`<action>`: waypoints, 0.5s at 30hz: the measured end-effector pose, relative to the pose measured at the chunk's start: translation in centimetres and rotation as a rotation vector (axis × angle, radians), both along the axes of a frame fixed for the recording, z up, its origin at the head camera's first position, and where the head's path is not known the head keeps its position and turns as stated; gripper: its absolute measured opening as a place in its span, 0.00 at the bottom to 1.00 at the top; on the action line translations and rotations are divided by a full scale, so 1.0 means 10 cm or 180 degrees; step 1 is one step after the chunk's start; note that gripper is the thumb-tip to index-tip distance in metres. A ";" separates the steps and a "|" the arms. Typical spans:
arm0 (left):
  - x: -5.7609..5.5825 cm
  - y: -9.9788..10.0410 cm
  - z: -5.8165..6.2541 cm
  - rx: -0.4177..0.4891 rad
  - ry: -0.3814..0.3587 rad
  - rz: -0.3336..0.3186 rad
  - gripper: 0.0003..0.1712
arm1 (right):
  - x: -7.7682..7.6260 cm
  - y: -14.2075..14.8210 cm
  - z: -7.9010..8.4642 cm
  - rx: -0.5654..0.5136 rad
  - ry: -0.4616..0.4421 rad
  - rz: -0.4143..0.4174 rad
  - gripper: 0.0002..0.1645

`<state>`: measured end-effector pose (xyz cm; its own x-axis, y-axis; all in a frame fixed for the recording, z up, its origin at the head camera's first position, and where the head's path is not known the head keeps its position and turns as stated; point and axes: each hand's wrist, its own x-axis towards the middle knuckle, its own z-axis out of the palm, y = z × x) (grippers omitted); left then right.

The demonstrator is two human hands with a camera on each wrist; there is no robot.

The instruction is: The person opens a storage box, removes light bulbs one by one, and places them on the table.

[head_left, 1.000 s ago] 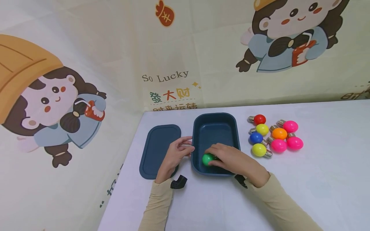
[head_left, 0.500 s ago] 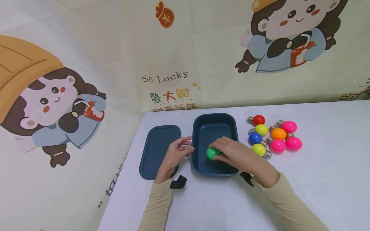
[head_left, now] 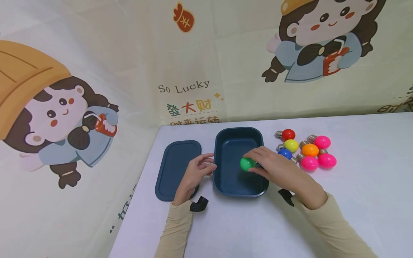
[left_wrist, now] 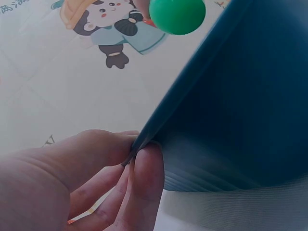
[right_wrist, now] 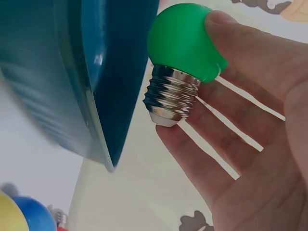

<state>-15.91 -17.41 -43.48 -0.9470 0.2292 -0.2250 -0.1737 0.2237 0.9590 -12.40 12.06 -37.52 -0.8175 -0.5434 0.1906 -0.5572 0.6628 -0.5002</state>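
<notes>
My right hand (head_left: pixel 274 166) holds a green light bulb (head_left: pixel 247 164) over the right part of a dark blue box (head_left: pixel 230 182). In the right wrist view the bulb's silver screw base (right_wrist: pixel 172 94) points down, with the thumb against the green globe and the fingers behind. At the box's left side, my left hand (head_left: pixel 198 170) pinches the rim between thumb and fingers; the left wrist view shows this grip on the box edge (left_wrist: pixel 163 110). No bulb shows inside the box.
Right of the box lie several loose bulbs, among them a red bulb (head_left: pixel 288 134), an orange bulb (head_left: pixel 310 150) and a pink bulb (head_left: pixel 327 161). A flat dark blue lid (head_left: pixel 177 161) lies left of the box, partly behind my left hand. A printed cloth (head_left: pixel 245 89) hangs behind the table.
My right hand has moved with the green bulb from low in the box's front part, up and to the right. The left hand has stayed at the box rim.
</notes>
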 end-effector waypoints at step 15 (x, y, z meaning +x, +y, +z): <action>0.00 0.01 0.05 -0.0040 -0.0050 -0.0043 0.29 | -0.01 0.31 0.11 0.0072 0.0194 -0.0173 0.27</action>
<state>-15.92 -17.35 -43.01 -0.9401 0.2391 -0.2429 -0.1857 0.2382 0.9533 -12.49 15.16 -36.41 -0.8333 -0.5032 0.2291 -0.5490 0.7038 -0.4509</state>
